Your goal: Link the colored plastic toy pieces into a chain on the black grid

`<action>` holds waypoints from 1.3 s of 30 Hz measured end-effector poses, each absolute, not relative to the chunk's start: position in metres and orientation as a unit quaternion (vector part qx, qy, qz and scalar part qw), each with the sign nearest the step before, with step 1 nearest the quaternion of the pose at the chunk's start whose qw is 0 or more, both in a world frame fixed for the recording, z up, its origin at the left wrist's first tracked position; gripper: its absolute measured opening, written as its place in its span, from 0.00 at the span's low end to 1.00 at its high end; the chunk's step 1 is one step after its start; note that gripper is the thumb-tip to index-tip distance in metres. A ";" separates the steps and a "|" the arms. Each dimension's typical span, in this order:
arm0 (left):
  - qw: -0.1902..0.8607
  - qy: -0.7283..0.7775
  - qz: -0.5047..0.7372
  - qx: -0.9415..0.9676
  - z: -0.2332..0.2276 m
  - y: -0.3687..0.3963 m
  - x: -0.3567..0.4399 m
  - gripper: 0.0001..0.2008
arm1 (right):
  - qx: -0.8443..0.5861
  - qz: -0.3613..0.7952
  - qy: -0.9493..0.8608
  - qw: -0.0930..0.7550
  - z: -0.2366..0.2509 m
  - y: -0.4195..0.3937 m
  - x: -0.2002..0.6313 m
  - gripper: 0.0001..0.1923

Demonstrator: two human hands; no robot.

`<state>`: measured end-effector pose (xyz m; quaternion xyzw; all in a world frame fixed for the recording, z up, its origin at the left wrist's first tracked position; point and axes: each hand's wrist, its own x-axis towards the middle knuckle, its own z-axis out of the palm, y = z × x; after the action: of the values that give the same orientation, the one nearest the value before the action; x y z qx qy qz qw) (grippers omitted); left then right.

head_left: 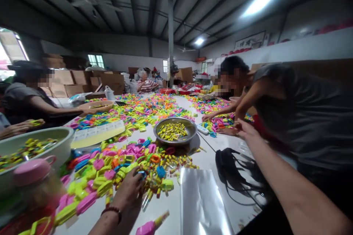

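In the head view, a long white table (176, 205) is being covered almost end to end by small glossy plastic pieces. The left hand (129, 191), a dark beaded band at its wrist, is being pressed palm-down into the near heap of plastic clips (110, 169), chunky rounded shapes in pink, lime, orange and blue; its fingers are curled into the pile, and whether one piece is pinched cannot be told. The right hand (245, 129) is being stretched far across the table on a bare forearm, fingers loosely spread, close to a co-worker's arm (248, 99); nothing can be made out in its grip. Between the two hands, a round, shiny metal bowl (175, 130) is being filled with thin yellow tubes (172, 130). A flat sheet of clear crinkled film (201, 202) is lying just right of the heap, beside tangled black cords (234, 176). At the left edge, a pale green basin (55, 147) is holding more pieces.
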<state>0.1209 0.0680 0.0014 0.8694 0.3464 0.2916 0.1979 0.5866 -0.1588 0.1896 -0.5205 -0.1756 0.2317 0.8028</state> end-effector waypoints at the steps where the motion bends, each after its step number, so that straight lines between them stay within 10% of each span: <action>1: 0.191 0.347 0.296 0.869 0.006 0.067 0.119 0.15 | -0.538 0.245 -0.197 0.782 0.187 -0.158 0.581 0.19; 7: 0.250 0.569 0.344 0.704 0.031 0.062 0.108 0.19 | -0.612 0.344 -0.360 0.614 0.109 -0.143 0.454 0.07; 12: 0.551 0.545 0.429 0.464 0.057 0.008 0.098 0.18 | -0.602 0.416 -0.503 0.461 0.049 -0.169 0.317 0.08; 21: 0.687 0.524 0.384 0.328 0.017 -0.081 0.063 0.23 | -0.573 0.215 -0.710 0.349 0.025 -0.185 0.248 0.15; 28: 0.664 0.472 0.310 0.491 0.010 -0.126 0.076 0.28 | -0.628 -0.005 -0.766 0.141 0.002 -0.178 0.241 0.18; 39: 0.278 0.613 0.443 0.592 0.006 0.009 0.047 0.05 | -0.711 0.004 -0.657 0.251 -0.009 -0.177 0.310 0.24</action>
<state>0.0472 0.0093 0.0057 0.5921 0.6131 0.4430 0.2781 0.3099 -0.1769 -0.0092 -0.7111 -0.6567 0.0044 0.2512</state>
